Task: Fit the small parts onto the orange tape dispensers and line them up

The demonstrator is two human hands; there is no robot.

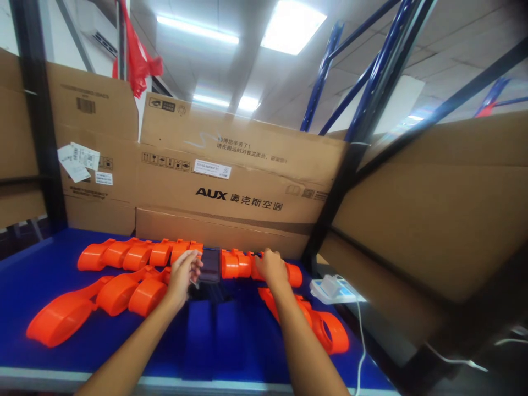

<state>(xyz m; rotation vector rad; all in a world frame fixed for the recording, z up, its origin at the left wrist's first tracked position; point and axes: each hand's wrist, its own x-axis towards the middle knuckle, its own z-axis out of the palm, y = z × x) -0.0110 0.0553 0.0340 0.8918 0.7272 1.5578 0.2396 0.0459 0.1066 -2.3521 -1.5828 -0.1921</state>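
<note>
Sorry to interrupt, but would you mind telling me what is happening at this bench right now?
A person is working with both bare hands at a blue table. The left hand grips a dark flat piece at the middle of a row of orange plastic parts; the right hand rests on the row's right end. More orange parts lie in front, cardboard boxes behind.

The orange parts [136, 256] under my fingers look like smooth moulded plastic with a soft sheen. My left hand [184, 275] touches a dark panel [209, 264] that looks smooth and slightly glossy. The blue table top [37, 275] reads as matt and even. Behind it stand cardboard boxes [231, 181], dull brown paperboard with white paper labels [78, 160]. The rack posts [371, 82] look like painted metal. A red plastic bag [138, 58] hangs thin and shiny.
</note>
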